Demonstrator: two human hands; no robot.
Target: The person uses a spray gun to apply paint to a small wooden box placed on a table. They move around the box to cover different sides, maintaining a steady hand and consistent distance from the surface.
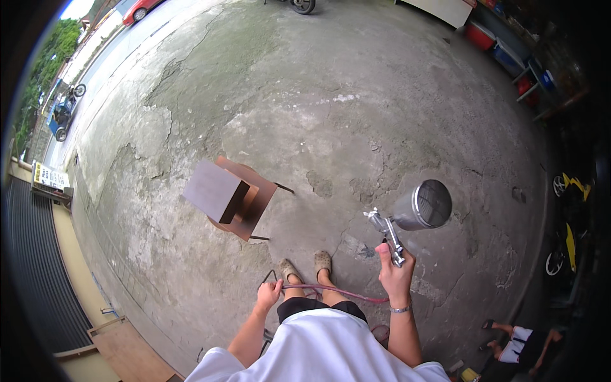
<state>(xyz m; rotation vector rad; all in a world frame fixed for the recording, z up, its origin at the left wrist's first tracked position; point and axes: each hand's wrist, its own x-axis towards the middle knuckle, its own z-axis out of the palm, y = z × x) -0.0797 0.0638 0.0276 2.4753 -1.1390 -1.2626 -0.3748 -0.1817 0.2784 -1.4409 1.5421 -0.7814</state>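
Note:
My right hand grips a silver spray gun with a large metal cup on it. My left hand is closed on a reddish hose that runs across in front of my legs to below my right hand. A dark bent line rises beside my left hand; what it is, I cannot tell. Ahead of me to the left, a box with a grey top and dark side rests on a brown board on a stand with thin legs, apart from both hands.
Cracked concrete surrounds my feet. A shelf with red and blue containers and yellow vehicle parts line the right. Another person is low at lower right. A shutter and wooden board stand left; vehicles are on the road beyond.

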